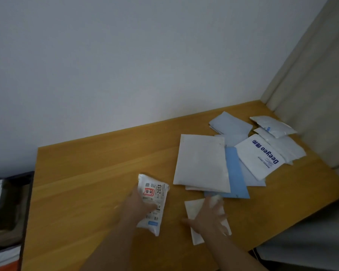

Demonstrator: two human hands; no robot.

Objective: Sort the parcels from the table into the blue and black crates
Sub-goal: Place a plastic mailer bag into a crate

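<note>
My left hand (pixel 140 202) grips a small white parcel (pixel 155 194) with a printed shipping label, held just above the wooden table (pixel 86 173). My right hand (pixel 209 218) lies spread, fingers apart, on a flat white parcel (pixel 192 208) near the table's front. Behind it lies a pile: a large white padded envelope (pixel 202 163), a blue envelope (pixel 235 173), a white bag with blue "Deeyeo" print (pixel 260 155), pale blue mailers (pixel 229 124) and small white bags (pixel 272 124). A dark crate (pixel 14 202) with parcels inside sits at the far left, below table level.
A white wall rises behind the table. A beige curtain (pixel 311 85) hangs at the right, touching the table's far right corner. The left half of the tabletop is bare wood. A grey surface (pixel 311 241) shows beyond the table's right front edge.
</note>
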